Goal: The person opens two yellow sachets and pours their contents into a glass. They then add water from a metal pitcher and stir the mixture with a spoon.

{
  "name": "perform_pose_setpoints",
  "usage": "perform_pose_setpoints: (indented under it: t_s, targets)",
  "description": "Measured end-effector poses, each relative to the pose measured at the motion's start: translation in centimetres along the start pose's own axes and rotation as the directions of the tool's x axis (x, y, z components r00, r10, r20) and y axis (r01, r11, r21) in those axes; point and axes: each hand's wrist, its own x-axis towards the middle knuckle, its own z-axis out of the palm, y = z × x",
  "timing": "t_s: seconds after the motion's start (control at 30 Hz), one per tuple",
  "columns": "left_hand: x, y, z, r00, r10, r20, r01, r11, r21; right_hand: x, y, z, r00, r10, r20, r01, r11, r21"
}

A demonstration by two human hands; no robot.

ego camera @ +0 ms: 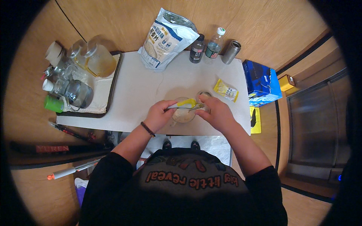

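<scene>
My left hand (159, 113) holds one end of a small yellow and white sachet (183, 104) that lies level above a glass mug (172, 123). Pale oatmeal (183, 116) fills part of the mug. With thumb and fingers, my right hand (216, 113) pinches at the sachet's other end, where a small greyish piece (198, 106) shows; whether it is a torn corner or a spoon I cannot tell. Just behind my right fingers stands a small round glass container (201, 93), partly hidden. A second yellow and white sachet (226, 90) rests on the table to the right.
On the white table (135, 82), an oatmeal bag (167, 42), a dark bottle (197, 49), a clear bottle (214, 46) and a steel tumbler (231, 52) line the wall. A tray (109, 106) of glass jugs (101, 62) is left; a blue box (263, 82) adjoins the right edge.
</scene>
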Motion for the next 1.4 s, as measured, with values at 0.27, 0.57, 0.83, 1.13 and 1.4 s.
perform_pose_setpoints:
  t_s: [0.27, 0.57, 0.83, 1.13, 1.4]
  targets:
    - [0.3, -1.0, 0.3, 1.0, -0.012, 0.016, 0.014, 0.99, -0.137, 0.4, 0.9, 0.4, 0.984, 0.013, 0.18, 0.009, 0.993, -0.118]
    - [0.4, -0.7, -0.2, 0.999, -0.042, 0.019, 0.043, 0.997, -0.07, -0.4, 0.6, 0.2, 0.991, -0.069, 0.119, 0.08, 0.992, -0.093]
    - [0.5, -2.0, 0.2, 0.999, 0.016, -0.029, -0.017, 0.998, -0.062, -0.6, 1.1, 0.8, 0.999, -0.042, 0.02, 0.043, 0.999, -0.018]
    - [-0.7, -2.7, -0.6, 0.99, -0.132, -0.049, 0.133, 0.991, 0.016, -2.3, 2.3, 2.7, 0.983, 0.165, -0.081, -0.152, 0.978, 0.143]
    - [-0.8, -1.3, -0.5, 0.995, -0.095, -0.036, 0.097, 0.993, 0.069, -3.0, 3.5, 3.7, 0.954, 0.229, -0.193, -0.166, 0.941, 0.294]
